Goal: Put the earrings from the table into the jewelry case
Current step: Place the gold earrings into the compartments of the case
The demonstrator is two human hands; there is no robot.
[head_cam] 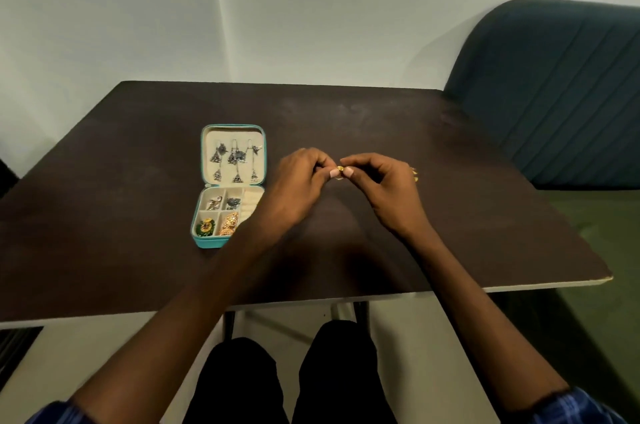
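Observation:
A small teal jewelry case [202, 160] lies open on the dark table [346, 119], left of centre. Silver drop earrings hang in its lid; its lower compartments hold silver, green and gold pieces. My left hand [298, 184] and my right hand [384, 188] meet above the table to the right of the case, both pinching one small gold earring [340, 168] between their fingertips. Another gold earring [414, 175] lies on the table just behind my right hand, partly hidden by it. My left forearm covers the case's lower right corner.
A dark teal upholstered chair [554, 91] stands at the table's right side. The table's near edge [519, 285] is pale. Pale walls meet in a corner behind the table. My legs in dark trousers show below the edge.

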